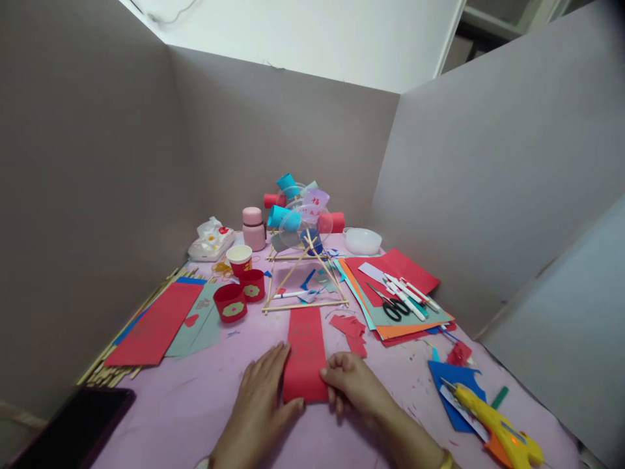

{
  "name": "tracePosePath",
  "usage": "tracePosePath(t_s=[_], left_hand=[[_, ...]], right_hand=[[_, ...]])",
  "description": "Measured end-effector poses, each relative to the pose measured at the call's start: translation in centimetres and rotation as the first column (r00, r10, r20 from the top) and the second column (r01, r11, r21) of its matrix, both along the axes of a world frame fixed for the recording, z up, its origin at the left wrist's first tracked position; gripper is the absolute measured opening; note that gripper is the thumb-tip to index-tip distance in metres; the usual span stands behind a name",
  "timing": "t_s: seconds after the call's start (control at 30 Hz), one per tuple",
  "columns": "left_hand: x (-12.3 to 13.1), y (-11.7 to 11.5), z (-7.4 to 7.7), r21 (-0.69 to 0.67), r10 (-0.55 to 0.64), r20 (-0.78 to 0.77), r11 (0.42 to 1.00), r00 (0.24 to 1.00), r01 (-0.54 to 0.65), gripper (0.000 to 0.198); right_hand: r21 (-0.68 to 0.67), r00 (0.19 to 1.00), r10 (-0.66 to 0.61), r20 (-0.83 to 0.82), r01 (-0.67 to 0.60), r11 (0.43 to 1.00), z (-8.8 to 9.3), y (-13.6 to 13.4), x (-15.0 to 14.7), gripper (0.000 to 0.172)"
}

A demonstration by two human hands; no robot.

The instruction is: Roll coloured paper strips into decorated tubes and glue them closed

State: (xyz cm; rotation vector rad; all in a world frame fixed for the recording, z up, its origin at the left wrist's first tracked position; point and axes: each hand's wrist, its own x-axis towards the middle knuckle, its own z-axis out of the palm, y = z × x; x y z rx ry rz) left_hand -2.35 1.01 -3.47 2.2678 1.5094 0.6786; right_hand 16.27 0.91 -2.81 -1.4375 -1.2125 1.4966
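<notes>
A red paper strip point(305, 348) with faint gold writing lies lengthwise in front of me, its near end curled or folded over. My left hand point(261, 391) rests along its left edge, fingers stretched out and thumb at the near left corner. At the right edge, my right hand point(354, 384) has thumb and curled fingers closed on the paper. Just beyond stands a triangular wooden-stick frame point(305, 306), bearing a wheel point(305, 221) of clear discs with blue, red and purple paper cups around it.
Two red paper rings point(230, 303) and a paper cup point(239, 260) stand left of the frame. Red card point(151, 326) lies farther left, above a phone point(73, 426). On the right are scissors point(392, 309), pens, stacked coloured paper point(415, 273) and a yellow glue gun point(493, 423).
</notes>
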Motion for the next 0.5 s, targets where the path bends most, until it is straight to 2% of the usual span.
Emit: tracePosePath(t_s=[0.1,0.2,0.27,0.37,0.43,0.5], left_hand=[[0.2,0.1,0.7,-0.086,0.054,0.308,0.996,0.950,-0.029,0.064],[0.5,0.1,2.1,-0.290,0.060,0.548,0.949,0.834,0.123,0.041],[0.4,0.1,2.9,-0.370,0.041,0.588,0.902,0.808,0.224,0.026],[0.2,0.1,3.6,-0.398,0.048,0.570,0.889,0.820,0.225,0.026],[0.0,-0.1,3.9,-0.415,0.051,0.574,0.879,0.817,0.237,0.028],[-0.2,-0.3,4.2,-0.432,0.021,0.583,0.854,0.812,0.289,0.028]], right_hand=[[0.006,0.992,0.004,-0.125,-0.003,1.000,0.3,-0.6,-0.2,0.031],[0.029,0.981,-0.022,-0.192,0.028,0.999,0.2,-1.1,-0.5,0.040],[0.061,0.978,-0.045,-0.204,0.059,0.996,0.0,-1.2,-0.5,0.041],[0.152,0.969,-0.150,-0.198,0.182,0.971,-0.3,-1.0,0.1,0.036],[0.273,0.950,-0.266,-0.161,0.302,0.913,-0.3,-0.7,0.8,0.037],[0.446,0.938,-0.341,-0.065,0.333,0.831,-0.2,-0.4,1.4,0.054]])
